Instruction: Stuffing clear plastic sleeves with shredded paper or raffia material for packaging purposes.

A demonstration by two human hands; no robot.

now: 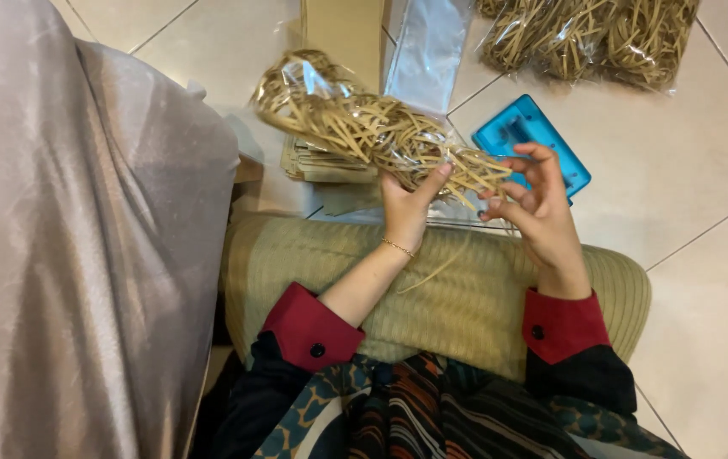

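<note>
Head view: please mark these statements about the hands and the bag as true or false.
1. The left hand holds a clear bag of tan strips. True.
2. The right hand rests on the floor. False: it is raised, fingers at the bag's open end.
3. A blue box lies on the tiles beyond the right hand. True.
4. The cuffs are green. False: they are red.

clear bag of tan rubber bands [355, 123], tilted, held over lap
</note>
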